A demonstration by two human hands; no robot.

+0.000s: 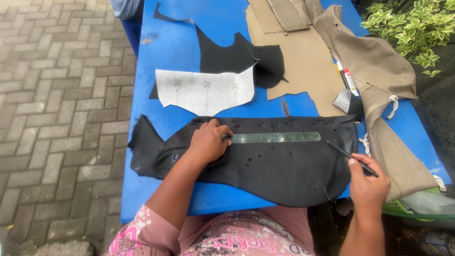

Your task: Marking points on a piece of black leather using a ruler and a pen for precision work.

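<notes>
A large black leather piece [284, 168] with several small punched holes lies spread across the near part of the blue table [175, 47]. A steel ruler [276, 137] rests flat on it, running left to right. My left hand [207, 141] presses down on the leather at the ruler's left end, fingertips touching the ruler. My right hand [366, 182] hovers over the leather's right edge and grips a thin dark pen-like tool [351, 158], tip pointing up-left toward the ruler's right end.
Farther back lie a grey-white cut pattern piece [204, 91], a black cut piece [237, 54], a tan sheet [303, 61] and a tan fabric item [379, 80] along the right edge. A marker [349, 80] sits beside it. Brick paving lies left, a plant at top right.
</notes>
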